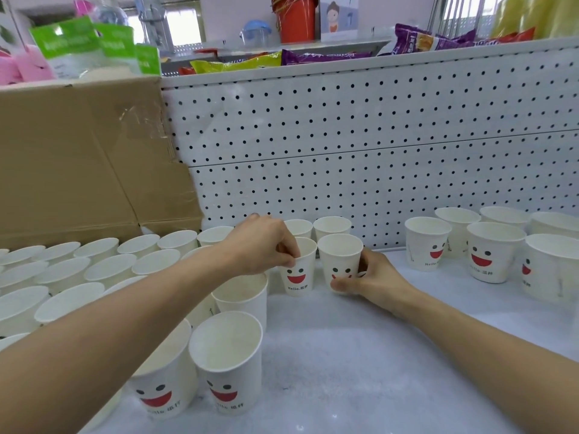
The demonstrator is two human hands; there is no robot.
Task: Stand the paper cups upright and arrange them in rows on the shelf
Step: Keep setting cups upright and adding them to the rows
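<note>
Left fingertips are pinched on the near rim of a smiley cup, thumb and fingers closed over the paper edge, and the left hand arches above it. Right next door, the right hand wraps a second cup low down: thumb across the front just under the printed mouth, the other fingers curled round the far side.

Both cups are upright, mouths up, faces toward us, side by side and almost touching at the rims (whether the second cup's base is fully down on the shelf, I cannot tell, because the thumb covers it).

Just behind them a back pair of cups stands close to the white pegboard panel. To the left, rows of cups stand upright, packed tight in front of a cardboard box. Near the front edge, two near cups stand together under the left forearm. Well off to the right stands a loose cluster of cups, also upright. All of them are on the white shelf. Snack bags lie along the ledge above the panel.
</note>
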